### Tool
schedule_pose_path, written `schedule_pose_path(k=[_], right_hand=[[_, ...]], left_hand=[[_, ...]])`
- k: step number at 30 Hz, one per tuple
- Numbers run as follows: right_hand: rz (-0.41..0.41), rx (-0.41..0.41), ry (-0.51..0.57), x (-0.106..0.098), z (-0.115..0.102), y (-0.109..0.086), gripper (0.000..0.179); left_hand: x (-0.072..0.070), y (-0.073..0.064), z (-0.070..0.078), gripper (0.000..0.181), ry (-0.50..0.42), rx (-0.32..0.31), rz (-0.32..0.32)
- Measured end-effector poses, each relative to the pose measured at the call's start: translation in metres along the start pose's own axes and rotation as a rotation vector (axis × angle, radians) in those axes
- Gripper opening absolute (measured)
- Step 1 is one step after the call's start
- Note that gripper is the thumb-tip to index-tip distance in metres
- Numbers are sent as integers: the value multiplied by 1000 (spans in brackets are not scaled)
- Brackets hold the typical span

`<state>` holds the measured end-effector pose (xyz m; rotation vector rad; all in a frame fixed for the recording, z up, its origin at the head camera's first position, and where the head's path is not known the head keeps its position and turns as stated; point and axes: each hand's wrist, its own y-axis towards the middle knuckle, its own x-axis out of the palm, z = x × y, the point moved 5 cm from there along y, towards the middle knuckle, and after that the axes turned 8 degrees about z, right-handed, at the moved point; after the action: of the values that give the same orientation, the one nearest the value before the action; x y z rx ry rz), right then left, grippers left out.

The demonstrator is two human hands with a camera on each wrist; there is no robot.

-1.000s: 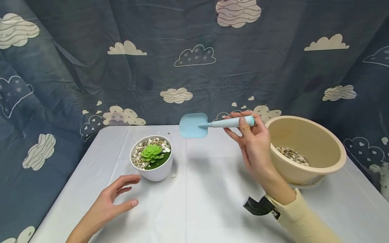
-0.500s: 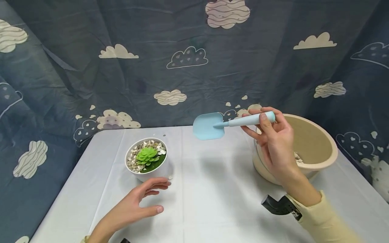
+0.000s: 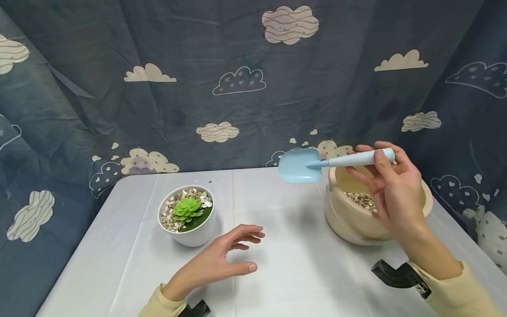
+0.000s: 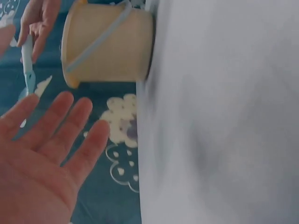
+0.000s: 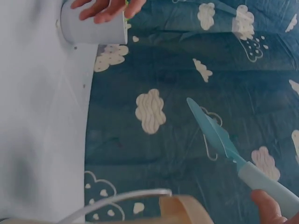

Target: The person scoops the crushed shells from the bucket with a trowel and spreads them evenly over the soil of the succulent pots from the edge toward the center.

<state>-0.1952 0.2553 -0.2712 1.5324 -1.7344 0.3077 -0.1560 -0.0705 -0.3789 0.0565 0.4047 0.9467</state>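
My right hand [image 3: 396,185] grips the handle of a light blue trowel [image 3: 301,166], thumb on top and fingers beneath. The trowel is held level above the table, its blade pointing left, with nothing visible on it. Behind and below that hand stands a beige bucket [image 3: 348,224] with pebbles [image 3: 361,200] inside; the hand hides part of its rim. My left hand [image 3: 222,257] hovers over the table with loosely extended fingers, holding nothing; the left wrist view shows its spread fingers [image 4: 88,144]. To its left stands a white pot [image 3: 194,237] with a green succulent [image 3: 187,209] among pebbles.
A white cloth covers the table [image 3: 277,281]. Behind it hangs a dark blue curtain [image 3: 178,105] printed with clouds. The bucket has a thin pale handle [image 4: 100,39] lying against its side. A small dark speck lies behind the pot.
Both hands have moved right across the view. The right hand carried the trowel to over the bucket's left rim, while the left hand moved away from the pot toward the table's middle.
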Motion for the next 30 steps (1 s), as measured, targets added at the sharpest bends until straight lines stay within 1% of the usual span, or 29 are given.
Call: schedule_pose_path(k=[5,8,11,15,18,23,26,30], right_hand=[[56,111,125,-24,-11,-1,24],[86,152,151,-37,-18,1,25],[107,146,117,-48,-27,5,25],[146,123,75,-61,-38,10,25],[177,99,47,-69,-48,15,28],[190,15,-49,-76,-68,26,35],[205,-51,-195,-78,-76,32,41],[232,-95,-395,-83,-80,40,49]], left_hand=[[14,16,-1,55,29,-49,36],[20,25,0,55,55,-44,54],[24,36,1,55,79,-40,71],[28,52,3,54,101,-51,96],[31,64,4,54,109,-41,113],[34,86,8,54,122,-14,151],[35,100,11,53,116,-12,160],[39,121,15,54,89,-23,153]])
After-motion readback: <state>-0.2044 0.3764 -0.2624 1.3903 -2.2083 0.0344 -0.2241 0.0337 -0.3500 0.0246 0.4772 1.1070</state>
